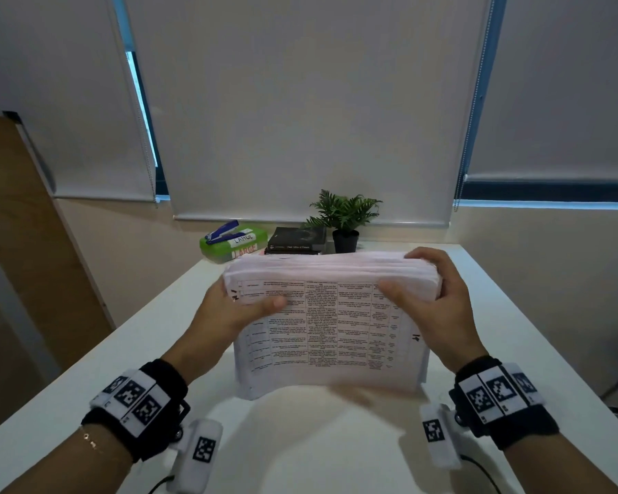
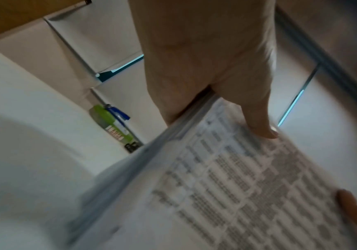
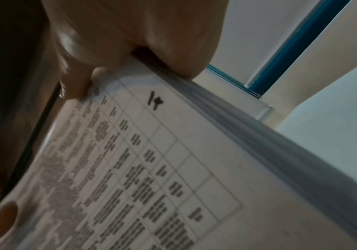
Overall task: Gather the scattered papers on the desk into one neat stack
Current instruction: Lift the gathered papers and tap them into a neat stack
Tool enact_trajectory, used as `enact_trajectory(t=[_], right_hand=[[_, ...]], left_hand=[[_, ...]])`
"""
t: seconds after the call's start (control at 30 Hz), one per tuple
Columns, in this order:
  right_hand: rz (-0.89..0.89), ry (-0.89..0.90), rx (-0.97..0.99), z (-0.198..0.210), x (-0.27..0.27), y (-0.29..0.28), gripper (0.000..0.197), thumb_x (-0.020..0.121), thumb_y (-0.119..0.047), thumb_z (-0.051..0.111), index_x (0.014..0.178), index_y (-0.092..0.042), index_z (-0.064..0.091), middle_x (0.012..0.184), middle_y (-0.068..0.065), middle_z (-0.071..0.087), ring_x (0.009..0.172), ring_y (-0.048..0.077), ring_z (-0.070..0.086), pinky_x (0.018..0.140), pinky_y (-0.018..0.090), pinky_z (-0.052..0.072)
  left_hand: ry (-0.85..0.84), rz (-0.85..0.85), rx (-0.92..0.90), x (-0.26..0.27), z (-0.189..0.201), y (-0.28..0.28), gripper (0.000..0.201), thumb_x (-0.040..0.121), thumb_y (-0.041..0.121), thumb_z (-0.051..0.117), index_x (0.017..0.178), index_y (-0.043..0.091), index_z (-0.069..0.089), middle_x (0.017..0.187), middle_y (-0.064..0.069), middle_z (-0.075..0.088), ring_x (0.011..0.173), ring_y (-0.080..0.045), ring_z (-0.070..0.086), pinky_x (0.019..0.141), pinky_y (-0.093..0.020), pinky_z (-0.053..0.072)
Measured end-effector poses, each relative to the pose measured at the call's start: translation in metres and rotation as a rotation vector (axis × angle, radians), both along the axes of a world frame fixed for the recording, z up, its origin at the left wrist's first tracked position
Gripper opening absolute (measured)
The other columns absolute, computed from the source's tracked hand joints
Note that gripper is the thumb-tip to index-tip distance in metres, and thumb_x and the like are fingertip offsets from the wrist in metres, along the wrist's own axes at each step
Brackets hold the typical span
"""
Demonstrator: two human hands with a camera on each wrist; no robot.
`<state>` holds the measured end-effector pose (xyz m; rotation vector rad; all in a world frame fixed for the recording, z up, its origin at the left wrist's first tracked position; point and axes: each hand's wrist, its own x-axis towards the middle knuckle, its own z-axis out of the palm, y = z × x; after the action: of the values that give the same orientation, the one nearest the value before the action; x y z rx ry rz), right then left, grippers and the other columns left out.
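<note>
Both hands' fingers (image 1: 421,260) grip paper stack (image 1: 330,336); only head cam shows plant (image 1: 345,217) behind.

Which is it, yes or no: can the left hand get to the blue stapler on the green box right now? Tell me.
Probably not as things stand. The left hand grips the stack of printed papers together with the right hand. The blue stapler lies on the green box at the desk's far edge, with nothing blocking the way.

The papers (image 1: 330,326) formed one thick white stack — its front sheet printed with a table of small text — standing tilted on its lower edge on the tabletop (image 1: 336,451), midway between the left and right edges, sides roughly squared.
</note>
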<state>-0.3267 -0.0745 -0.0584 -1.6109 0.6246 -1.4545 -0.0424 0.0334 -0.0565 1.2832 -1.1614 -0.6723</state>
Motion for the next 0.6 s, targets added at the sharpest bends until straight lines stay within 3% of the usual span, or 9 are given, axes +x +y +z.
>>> enact_trajectory(t=[0.07, 0.17, 0.27, 0.37, 0.5, 0.6], right_hand=[[0.008, -0.020, 0.055, -0.008, 0.004, -0.001, 0.074, 0.071, -0.012, 0.090, 0.129, -0.030, 0.046, 0.109, 0.001, 0.071, 0.090, 0.019, 0.077, 0.069, 0.033, 0.064], [0.017, -0.010, 0.064, -0.011, 0.009, -0.003, 0.087, 0.063, -0.013, 0.095, 0.135, -0.034, 0.049, 0.114, 0.002, 0.071, 0.096, 0.019, 0.076, 0.076, 0.035, 0.064], [0.151, 0.065, 0.130, -0.008, 0.005, -0.009, 0.065, 0.068, -0.013, 0.093, 0.127, -0.017, 0.066, 0.113, 0.008, 0.078, 0.104, 0.028, 0.076, 0.085, 0.048, 0.063], [0.184, 0.161, 0.182, -0.013, 0.007, -0.008, 0.042, 0.074, -0.005, 0.088, 0.114, -0.011, 0.076, 0.109, 0.007, 0.080, 0.103, 0.025, 0.077, 0.092, 0.050, 0.061], [0.129, 0.094, 0.178, -0.008, 0.005, -0.005, 0.033, 0.078, -0.003, 0.085, 0.110, -0.009, 0.078, 0.105, 0.006, 0.081, 0.100, 0.025, 0.078, 0.087, 0.045, 0.064], [0.104, -0.064, 0.234, -0.005, 0.003, -0.005, 0.034, 0.080, 0.000, 0.083, 0.114, -0.004, 0.076, 0.109, 0.013, 0.079, 0.102, 0.032, 0.077, 0.087, 0.052, 0.062]], left_hand=[[0.016, -0.043, 0.056, -0.005, -0.010, 0.003, 0.049, 0.081, 0.018, 0.086, 0.128, 0.021, 0.073, 0.116, -0.001, 0.081, 0.106, -0.025, 0.079, 0.092, -0.047, 0.064], [0.043, -0.007, 0.051, -0.007, -0.016, -0.002, 0.049, 0.075, 0.022, 0.089, 0.122, 0.018, 0.076, 0.111, -0.001, 0.083, 0.100, -0.024, 0.080, 0.080, -0.034, 0.066], [0.091, -0.004, 0.046, -0.001, -0.017, -0.004, 0.044, 0.082, 0.015, 0.087, 0.124, 0.019, 0.075, 0.114, -0.003, 0.082, 0.102, -0.026, 0.080, 0.084, -0.042, 0.066], [0.074, -0.058, 0.090, -0.003, -0.019, -0.001, 0.043, 0.084, 0.008, 0.085, 0.124, 0.021, 0.076, 0.115, -0.003, 0.082, 0.103, -0.026, 0.080, 0.082, -0.038, 0.066], [0.153, -0.107, 0.111, 0.004, -0.015, 0.000, 0.044, 0.086, 0.005, 0.083, 0.128, 0.013, 0.074, 0.120, -0.009, 0.080, 0.109, -0.032, 0.078, 0.094, -0.048, 0.063], [0.283, -0.101, 0.118, 0.011, -0.018, 0.000, 0.044, 0.087, 0.009, 0.081, 0.130, 0.008, 0.072, 0.125, -0.013, 0.078, 0.114, -0.033, 0.076, 0.105, -0.051, 0.057]])
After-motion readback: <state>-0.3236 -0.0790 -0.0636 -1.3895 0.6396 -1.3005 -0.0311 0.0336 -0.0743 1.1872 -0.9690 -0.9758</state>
